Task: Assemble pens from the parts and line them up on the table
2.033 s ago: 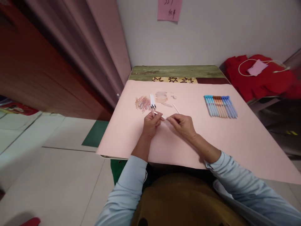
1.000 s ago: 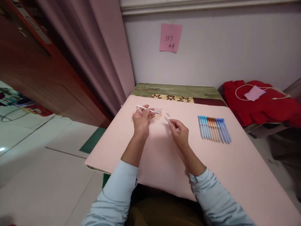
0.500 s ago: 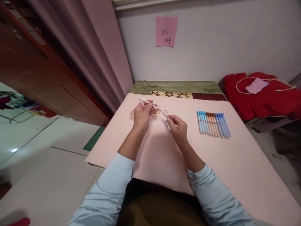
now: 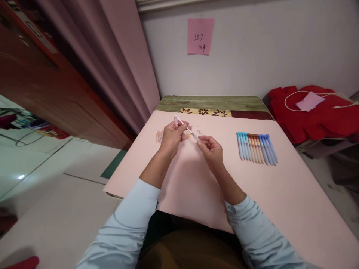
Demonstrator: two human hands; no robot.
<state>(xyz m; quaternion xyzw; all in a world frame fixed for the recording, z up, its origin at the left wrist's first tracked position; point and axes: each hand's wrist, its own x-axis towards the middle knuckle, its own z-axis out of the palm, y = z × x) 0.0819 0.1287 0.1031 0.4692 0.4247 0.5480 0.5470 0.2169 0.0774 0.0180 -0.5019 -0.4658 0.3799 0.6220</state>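
My left hand (image 4: 171, 136) is closed on a thin white pen refill (image 4: 183, 125) and a small pale tube that sticks up above its fingers. My right hand (image 4: 211, 150) is closed in a pinch on a clear pen barrel (image 4: 195, 137), whose end meets the refill's tip. Both hands hover just above the pink table cover (image 4: 196, 179). A small pile of pinkish pen parts (image 4: 159, 136) lies just left of my left hand, partly hidden by it. A few tiny parts (image 4: 199, 131) lie behind my right hand.
A neat row of finished blue and orange pens (image 4: 257, 147) lies to the right on the pink cover. A pink note (image 4: 200, 36) hangs on the wall. Red cloth with a white cord (image 4: 314, 108) is piled at the right. A curtain and wooden door stand at the left.
My hands rose from the table with the refill and the barrel. The barrel's end has come up to the refill's tip. The camera tilted up.
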